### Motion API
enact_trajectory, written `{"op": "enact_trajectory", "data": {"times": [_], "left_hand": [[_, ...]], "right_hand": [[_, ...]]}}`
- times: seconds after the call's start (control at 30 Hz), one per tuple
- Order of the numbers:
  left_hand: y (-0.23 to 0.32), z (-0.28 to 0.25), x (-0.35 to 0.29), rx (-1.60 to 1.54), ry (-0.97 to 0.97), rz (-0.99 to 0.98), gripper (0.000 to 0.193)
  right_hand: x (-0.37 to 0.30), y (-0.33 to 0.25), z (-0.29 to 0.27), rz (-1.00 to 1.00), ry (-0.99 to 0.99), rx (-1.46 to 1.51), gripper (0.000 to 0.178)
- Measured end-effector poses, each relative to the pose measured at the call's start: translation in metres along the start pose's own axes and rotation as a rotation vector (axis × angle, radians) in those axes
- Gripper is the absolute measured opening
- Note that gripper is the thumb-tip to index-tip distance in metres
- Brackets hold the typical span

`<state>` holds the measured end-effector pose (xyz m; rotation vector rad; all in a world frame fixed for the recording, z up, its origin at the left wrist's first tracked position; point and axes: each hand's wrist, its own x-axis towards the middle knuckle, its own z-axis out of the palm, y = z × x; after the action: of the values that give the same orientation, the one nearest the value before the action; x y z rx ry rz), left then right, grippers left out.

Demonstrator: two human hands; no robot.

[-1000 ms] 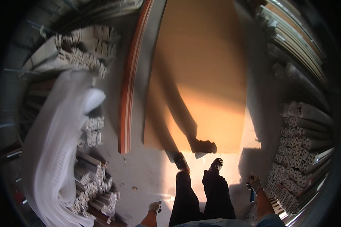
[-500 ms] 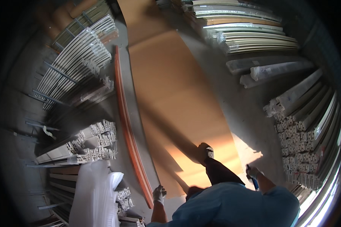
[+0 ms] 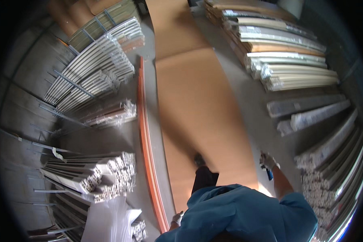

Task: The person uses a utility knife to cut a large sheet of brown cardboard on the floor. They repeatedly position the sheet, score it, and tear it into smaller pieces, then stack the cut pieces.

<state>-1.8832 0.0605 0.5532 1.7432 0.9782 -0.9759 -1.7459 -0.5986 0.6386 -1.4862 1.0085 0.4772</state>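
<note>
My right hand (image 3: 268, 161), in a white glove, hangs out at my side over the concrete floor (image 3: 250, 105), just off the right edge of the long brown board (image 3: 197, 101) I am walking on. Its fingers are curled shut around a small blue tool (image 3: 270, 174) that pokes out below the fist. My left hand (image 3: 176, 218), also gloved, is low by my hip, close to the near end of the orange strip (image 3: 146, 141) lying along the board's left edge; I cannot tell whether those fingers are spread or closed. My dark shoe (image 3: 199, 159) stands on the board near its near end. Bundles of pale profiles (image 3: 105, 177) are racked to my left, and wrapped stacks (image 3: 286, 68) lie to my right.
</note>
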Motion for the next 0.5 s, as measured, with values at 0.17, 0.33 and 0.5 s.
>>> {"op": "enact_trajectory", "data": {"times": [0.17,0.33,0.5], "left_hand": [[0.261,-0.072,0.055,-0.367,0.234,-0.023,0.031],[0.560,-0.116,0.096,-0.458,0.033,0.497,0.025],[0.717,-0.085,0.138,-0.437,0.006,0.605,0.018]], "right_hand": [[0.005,-0.048,0.031,0.097,0.020,-0.096,0.034],[0.034,-0.109,0.057,0.288,0.050,-0.049,0.035],[0.135,-0.195,0.035,0.302,-0.098,-0.300,0.024]]}}
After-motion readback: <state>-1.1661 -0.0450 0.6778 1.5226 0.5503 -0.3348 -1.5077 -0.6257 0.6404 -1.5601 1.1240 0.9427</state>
